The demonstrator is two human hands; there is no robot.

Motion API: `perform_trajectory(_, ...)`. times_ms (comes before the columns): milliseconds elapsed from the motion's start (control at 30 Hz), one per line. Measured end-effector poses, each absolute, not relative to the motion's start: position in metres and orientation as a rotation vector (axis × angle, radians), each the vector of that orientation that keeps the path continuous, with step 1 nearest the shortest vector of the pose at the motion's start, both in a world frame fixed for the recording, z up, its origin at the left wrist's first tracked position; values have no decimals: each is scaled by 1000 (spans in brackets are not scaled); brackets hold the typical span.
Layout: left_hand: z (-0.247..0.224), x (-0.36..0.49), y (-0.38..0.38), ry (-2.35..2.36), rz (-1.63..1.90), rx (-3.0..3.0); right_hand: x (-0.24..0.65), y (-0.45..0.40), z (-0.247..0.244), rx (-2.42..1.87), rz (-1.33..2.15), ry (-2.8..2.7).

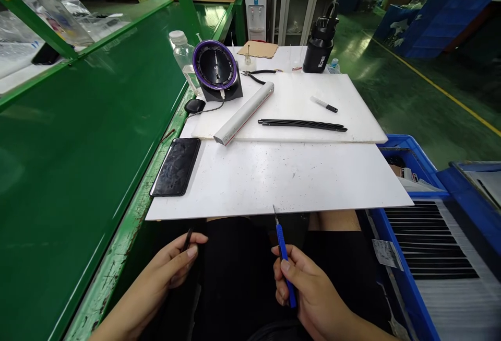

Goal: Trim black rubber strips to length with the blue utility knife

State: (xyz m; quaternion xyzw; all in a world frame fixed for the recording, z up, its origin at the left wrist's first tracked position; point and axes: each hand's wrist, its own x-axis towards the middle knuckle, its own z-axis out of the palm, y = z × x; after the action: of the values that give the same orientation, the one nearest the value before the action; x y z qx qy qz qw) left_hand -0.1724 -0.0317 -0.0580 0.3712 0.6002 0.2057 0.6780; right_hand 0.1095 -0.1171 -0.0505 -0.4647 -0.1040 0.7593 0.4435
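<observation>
Over my lap, my left hand [178, 261] pinches a thin black strip [188, 238] between thumb and fingers; most of the strip is hidden in the hand. My right hand [299, 281] is closed round the blue handle of a craft knife [280, 235], its narrow pointed blade tilted up towards the table's front edge. Further back on the white board lies a bundle of thin black strips [302, 125]. A long white box [246, 114] lies slantwise to the left of it.
A phone [176, 167] lies at the table's left edge. Behind stand a round purple-rimmed device [215, 67], a clear bottle [182, 56] and a black flask [319, 48]. Pliers [258, 75] and a small black-handled blade [324, 104] lie on the table. A blue crate [407, 278] holds black strips at right.
</observation>
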Motion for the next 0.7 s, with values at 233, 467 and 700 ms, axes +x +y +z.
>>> perform_trajectory(233,-59,-172,-32,1372,450,826,116,-119,-48,-1162,1844,-225)
perform_trajectory(467,-56,-170,-32,1377,420,826,118,-122,-48,-1187,1794,-242)
perform_trajectory(700,-59,-170,-33,1389,436,825,120,-128,-59,-1218,1739,-286)
